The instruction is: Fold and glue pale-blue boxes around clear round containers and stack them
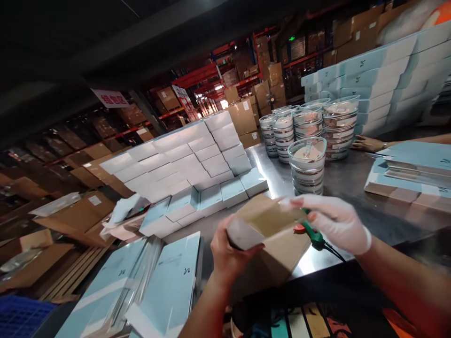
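My left hand [227, 253] is bare and grips a small open box [246, 233] with a pale outside and a yellowish-brown inside. My right hand [336, 220], in a white glove, pinches the far edge of this box; that edge is blurred. Beneath the box lies a brown cardboard piece [282, 253] on the metal table [352, 230]. Just under my right hand is a green-handled tool [314, 236] with a red part and dark ends; its kind is not plain. A stack of glass bowls [307, 164] stands behind the box.
More stacked glass bowls [340, 126] stand farther back. White and light-blue boxes [183, 164] form a wall on the left, and others [373, 80] rise at right. Flat blue box blanks [172, 281] lie at lower left. Another person's hand [368, 143] rests near more blanks [416, 164].
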